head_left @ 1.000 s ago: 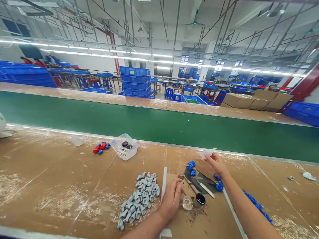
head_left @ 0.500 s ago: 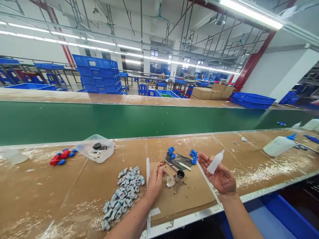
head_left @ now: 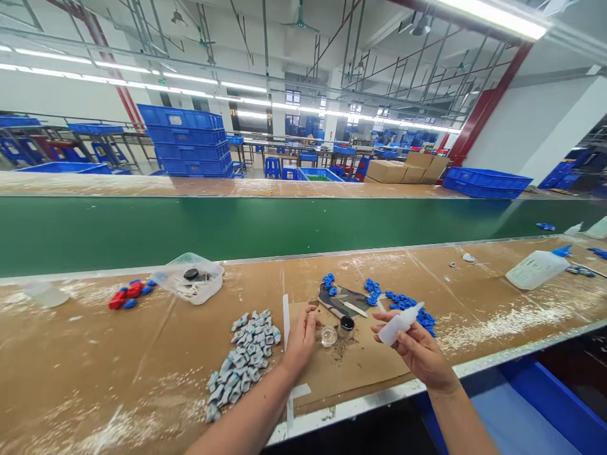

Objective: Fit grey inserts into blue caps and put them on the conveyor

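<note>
In my right hand [head_left: 422, 357] is a small white dropper bottle [head_left: 397, 326], gripped between thumb and fingers, its narrow nozzle tilted up to the right. My left hand [head_left: 302, 335] rests at the left side of a cardboard sheet [head_left: 360, 373], fingers loosely bent and apart, nothing visible in them. Just right of it stand a small clear cup [head_left: 329, 336] and a small jar with a dark top [head_left: 346, 325], with dark crumbs scattered around. Behind them lies a camouflage-patterned piece [head_left: 334, 302] with a white pointed tool [head_left: 355, 309] on it.
Grey parts [head_left: 249, 351] lie heaped left of my left hand. Blue parts [head_left: 403, 302] lie behind my right hand. A plastic tray [head_left: 208, 292] and red parts [head_left: 135, 289] are further left. A larger bottle [head_left: 535, 270] lies right. A green belt [head_left: 265, 227] runs behind.
My right hand has turned over and closed its fingers on the dropper bottle, which has moved slightly left and down. Blue parts behind that hand now show. My left hand stays near the cup.
</note>
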A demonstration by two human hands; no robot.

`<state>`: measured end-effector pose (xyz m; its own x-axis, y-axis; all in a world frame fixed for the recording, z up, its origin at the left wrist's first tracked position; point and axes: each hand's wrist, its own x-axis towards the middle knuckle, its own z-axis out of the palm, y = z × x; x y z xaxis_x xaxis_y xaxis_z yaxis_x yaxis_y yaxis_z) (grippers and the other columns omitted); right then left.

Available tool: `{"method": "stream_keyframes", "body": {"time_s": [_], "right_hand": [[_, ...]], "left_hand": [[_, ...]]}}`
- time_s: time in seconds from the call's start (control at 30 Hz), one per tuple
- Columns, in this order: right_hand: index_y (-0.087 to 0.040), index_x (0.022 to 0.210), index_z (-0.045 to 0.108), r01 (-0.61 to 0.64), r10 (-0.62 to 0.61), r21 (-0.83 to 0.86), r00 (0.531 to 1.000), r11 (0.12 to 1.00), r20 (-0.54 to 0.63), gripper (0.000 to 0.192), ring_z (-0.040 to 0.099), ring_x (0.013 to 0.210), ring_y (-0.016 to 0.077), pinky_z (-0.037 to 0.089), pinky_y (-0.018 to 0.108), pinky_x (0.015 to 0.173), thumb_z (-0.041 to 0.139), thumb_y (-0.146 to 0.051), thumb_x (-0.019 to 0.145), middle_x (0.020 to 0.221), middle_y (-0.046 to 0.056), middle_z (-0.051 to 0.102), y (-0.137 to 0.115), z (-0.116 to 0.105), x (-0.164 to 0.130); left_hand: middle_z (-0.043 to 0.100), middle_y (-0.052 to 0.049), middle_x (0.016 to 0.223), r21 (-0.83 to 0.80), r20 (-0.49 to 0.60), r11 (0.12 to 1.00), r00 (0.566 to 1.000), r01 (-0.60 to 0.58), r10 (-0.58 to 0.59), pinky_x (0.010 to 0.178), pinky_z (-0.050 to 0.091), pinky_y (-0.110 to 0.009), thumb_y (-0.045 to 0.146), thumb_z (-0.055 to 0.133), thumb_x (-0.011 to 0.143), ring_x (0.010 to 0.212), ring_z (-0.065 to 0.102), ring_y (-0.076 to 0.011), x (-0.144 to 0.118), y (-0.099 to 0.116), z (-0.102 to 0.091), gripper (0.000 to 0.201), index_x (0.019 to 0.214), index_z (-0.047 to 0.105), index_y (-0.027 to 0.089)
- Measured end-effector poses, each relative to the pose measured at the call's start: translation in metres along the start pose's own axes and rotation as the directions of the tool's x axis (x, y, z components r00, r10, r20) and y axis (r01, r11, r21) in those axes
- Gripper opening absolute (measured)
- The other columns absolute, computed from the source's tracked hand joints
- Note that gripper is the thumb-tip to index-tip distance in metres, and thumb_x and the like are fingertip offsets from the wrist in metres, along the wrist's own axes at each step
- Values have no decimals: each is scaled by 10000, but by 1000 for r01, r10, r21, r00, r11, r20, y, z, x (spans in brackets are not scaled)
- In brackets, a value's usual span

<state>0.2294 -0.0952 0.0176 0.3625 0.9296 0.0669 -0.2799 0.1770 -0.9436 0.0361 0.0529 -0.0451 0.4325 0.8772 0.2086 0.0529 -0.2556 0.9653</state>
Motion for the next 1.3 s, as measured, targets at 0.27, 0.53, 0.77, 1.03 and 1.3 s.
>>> {"method": "stream_keyframes", "body": {"time_s": [0.27, 0.53, 0.77, 1.03, 1.3], "right_hand": [[-275, 1126, 616, -67, 100, 121, 953, 990, -285, 559, 632, 729, 174, 513, 250, 518, 822, -319, 608, 939, 45, 691, 53, 24, -21], [-291, 944, 655, -79, 250, 397, 881, 915, -402, 421, 533, 580, 74, 455, 153, 427, 829, -421, 583, 756, -38, 626, 67, 38, -20], [-231, 764, 606, -44, 237, 424, 880, 904, -412, 273, 412, 522, 30, 387, 82, 363, 821, -320, 621, 685, -59, 508, 61, 40, -15], [-211, 722, 536, 39, 220, 452, 835, 891, -505, 338, 363, 453, 19, 349, 87, 312, 839, -252, 580, 612, -87, 449, 52, 22, -5], [-184, 643, 486, -56, 284, 380, 765, 923, -578, 418, 273, 365, -3, 266, 98, 267, 865, -296, 508, 522, -117, 397, 41, 32, -2]], "left_hand": [[647, -55, 800, -71, 15, 997, 999, 43, -42, 821, 443, -352, 444, 374, 907, 823, 608, -203, 0, 4, -2, 356, 1076, 526, 171], [635, -47, 797, -185, 13, 978, 995, 100, -100, 797, 463, -333, 476, 387, 903, 825, 607, -188, 0, 6, -4, 361, 1072, 509, 182], [645, -49, 811, -220, 9, 965, 990, 142, -144, 770, 471, -317, 489, 399, 899, 832, 610, -182, 0, 8, -4, 373, 1078, 514, 183], [644, -51, 809, -214, 22, 962, 986, 167, -167, 773, 456, -317, 512, 400, 890, 828, 606, -184, 0, 6, -4, 400, 1088, 509, 182], [643, -59, 827, -201, 26, 966, 987, 162, -160, 769, 463, -316, 480, 374, 912, 827, 599, -181, 0, 6, -4, 377, 1093, 504, 176]]}}
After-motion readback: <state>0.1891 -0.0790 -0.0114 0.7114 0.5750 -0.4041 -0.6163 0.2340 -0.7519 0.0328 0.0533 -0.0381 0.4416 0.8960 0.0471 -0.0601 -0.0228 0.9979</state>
